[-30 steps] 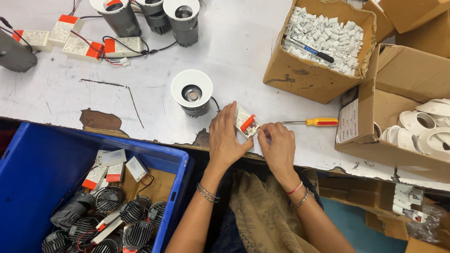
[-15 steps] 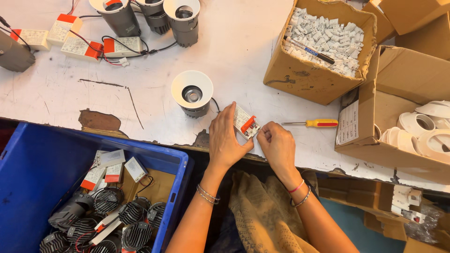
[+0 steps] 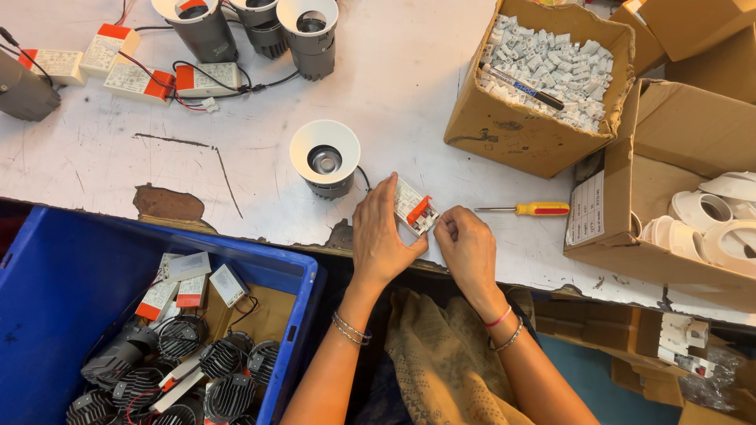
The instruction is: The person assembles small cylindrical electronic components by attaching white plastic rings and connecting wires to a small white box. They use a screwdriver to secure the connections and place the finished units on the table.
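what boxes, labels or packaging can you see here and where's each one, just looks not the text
Open brown carton, top right of table, full of small white parts.
Second brown carton, far right, holding white rings.
White paper label, rectangular, on that carton's left side.
Blue plastic bin, bottom left.
Small white-and-orange box, between left hand and right hand.

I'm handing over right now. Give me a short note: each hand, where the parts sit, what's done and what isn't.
Left hand: grips the small white driver box with orange clips at the table edge.
Right hand: fingertips at the box's orange end; whether it holds anything there is hidden.
Downlight with white rim: beside the left hand, its black lead running toward the box.
Yellow-handled screwdriver: lying untouched, right of the hands.
Done: similar wired lamp-and-box sets lie at the table's far edge.
Left: the box is in hand, not set down.
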`<state>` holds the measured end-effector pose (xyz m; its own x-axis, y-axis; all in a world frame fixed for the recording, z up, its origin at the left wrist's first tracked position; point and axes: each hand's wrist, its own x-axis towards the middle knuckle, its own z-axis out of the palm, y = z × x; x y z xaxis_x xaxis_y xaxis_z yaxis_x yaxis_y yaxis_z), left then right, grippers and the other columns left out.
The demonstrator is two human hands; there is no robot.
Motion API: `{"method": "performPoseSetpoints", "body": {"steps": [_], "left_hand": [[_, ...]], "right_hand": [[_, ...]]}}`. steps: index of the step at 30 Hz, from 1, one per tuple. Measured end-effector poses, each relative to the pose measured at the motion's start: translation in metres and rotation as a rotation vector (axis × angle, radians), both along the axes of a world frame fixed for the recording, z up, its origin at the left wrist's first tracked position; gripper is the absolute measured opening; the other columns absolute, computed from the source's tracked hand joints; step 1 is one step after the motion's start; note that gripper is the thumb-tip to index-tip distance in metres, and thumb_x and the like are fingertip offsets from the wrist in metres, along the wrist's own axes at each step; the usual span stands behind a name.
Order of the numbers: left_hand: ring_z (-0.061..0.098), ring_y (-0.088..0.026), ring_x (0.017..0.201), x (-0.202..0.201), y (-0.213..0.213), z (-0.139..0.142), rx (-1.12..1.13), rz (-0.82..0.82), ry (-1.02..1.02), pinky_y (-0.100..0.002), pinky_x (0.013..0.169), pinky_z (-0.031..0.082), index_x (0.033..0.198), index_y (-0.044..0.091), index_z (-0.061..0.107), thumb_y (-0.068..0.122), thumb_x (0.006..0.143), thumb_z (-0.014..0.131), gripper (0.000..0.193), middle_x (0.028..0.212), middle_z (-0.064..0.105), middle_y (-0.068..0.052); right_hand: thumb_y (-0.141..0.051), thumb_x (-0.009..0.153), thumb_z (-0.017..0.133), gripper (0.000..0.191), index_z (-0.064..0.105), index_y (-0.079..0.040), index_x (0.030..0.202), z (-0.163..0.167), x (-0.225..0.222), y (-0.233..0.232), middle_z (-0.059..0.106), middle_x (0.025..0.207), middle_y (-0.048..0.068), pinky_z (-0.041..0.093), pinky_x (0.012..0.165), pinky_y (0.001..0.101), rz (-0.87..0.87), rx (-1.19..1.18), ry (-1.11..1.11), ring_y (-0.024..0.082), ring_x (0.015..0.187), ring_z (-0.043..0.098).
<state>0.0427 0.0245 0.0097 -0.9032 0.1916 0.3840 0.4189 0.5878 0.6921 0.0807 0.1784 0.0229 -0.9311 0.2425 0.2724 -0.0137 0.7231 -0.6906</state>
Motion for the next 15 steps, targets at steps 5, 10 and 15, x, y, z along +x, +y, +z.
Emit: {"method": "performPoseSetpoints", "body": {"steps": [5,10,15], "left_hand": [[0.044,-0.034,0.141,-0.0004,0.0005,-0.0011,-0.002,0.002,-0.007,-0.050,0.117,0.032,0.153,0.003,0.031,0.027,0.062,0.088,0.110,0.147,0.049,-0.019],[0.044,-0.035,0.140,-0.0007,-0.0011,-0.0008,0.012,-0.006,-0.009,-0.050,0.117,0.032,0.153,0.002,0.031,0.028,0.063,0.088,0.110,0.146,0.049,-0.020],[0.044,-0.034,0.141,-0.0013,-0.0012,-0.0016,0.013,-0.012,-0.008,-0.050,0.117,0.032,0.153,0.002,0.032,0.028,0.063,0.088,0.109,0.147,0.049,-0.020]], "right_hand": [[-0.008,0.086,0.070,0.009,0.066,0.000,0.090,-0.0006,0.0003,0.0006,0.068,0.077,0.012,0.053,0.062,0.0362,0.015,-0.008,-0.053,0.025,0.066,0.066],[-0.007,0.088,0.069,0.009,0.064,0.000,0.091,-0.0035,-0.0001,-0.0006,0.067,0.081,0.012,0.053,0.063,0.0365,0.030,0.005,0.016,0.025,0.068,0.066],[-0.009,0.089,0.070,0.010,0.066,0.000,0.093,-0.0041,-0.0012,0.0020,0.068,0.079,0.013,0.053,0.064,0.0360,0.022,-0.031,-0.044,0.024,0.068,0.066]]}}
